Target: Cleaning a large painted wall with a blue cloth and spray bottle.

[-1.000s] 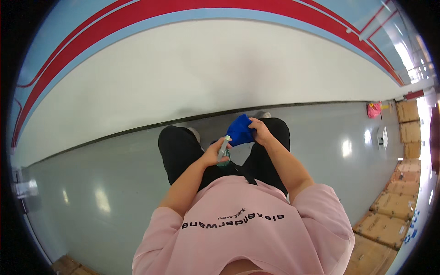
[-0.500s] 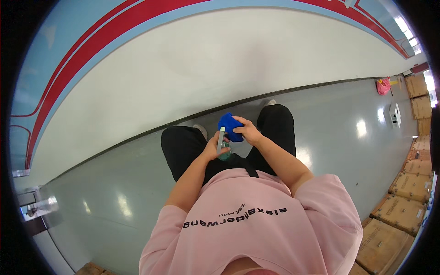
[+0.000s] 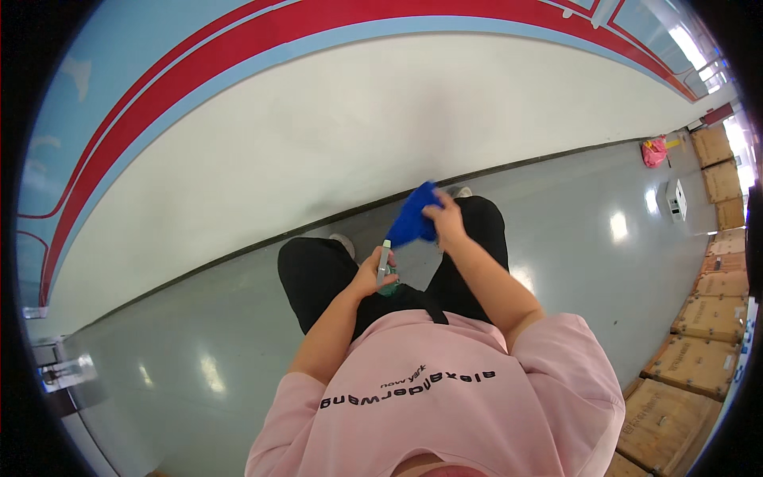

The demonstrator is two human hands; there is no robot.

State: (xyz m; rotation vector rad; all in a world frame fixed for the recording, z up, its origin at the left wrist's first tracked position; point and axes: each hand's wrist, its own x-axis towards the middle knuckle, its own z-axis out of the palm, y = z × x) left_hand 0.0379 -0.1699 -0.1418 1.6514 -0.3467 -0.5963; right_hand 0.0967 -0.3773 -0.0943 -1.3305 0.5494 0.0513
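My left hand (image 3: 373,274) is closed around a small green spray bottle (image 3: 385,270) with a pale nozzle pointing up, held in front of my waist. My right hand (image 3: 443,219) grips a crumpled blue cloth (image 3: 413,213), held just above and to the right of the bottle, a little apart from it. Both forearms reach forward over my pink shirt and black trousers. I stand close to a white wall (image 3: 318,135) with red and blue stripes.
A grey glossy floor (image 3: 572,207) runs along the wall's dark skirting. Several wooden crates (image 3: 699,318) line the right edge. A pink bag (image 3: 655,151) and a small white box (image 3: 677,199) sit far right. A metal fitting (image 3: 63,372) shows at the left.
My right hand has lifted the blue cloth away from the bottle, up and to the right. The view has turned a little, showing more of the wall.
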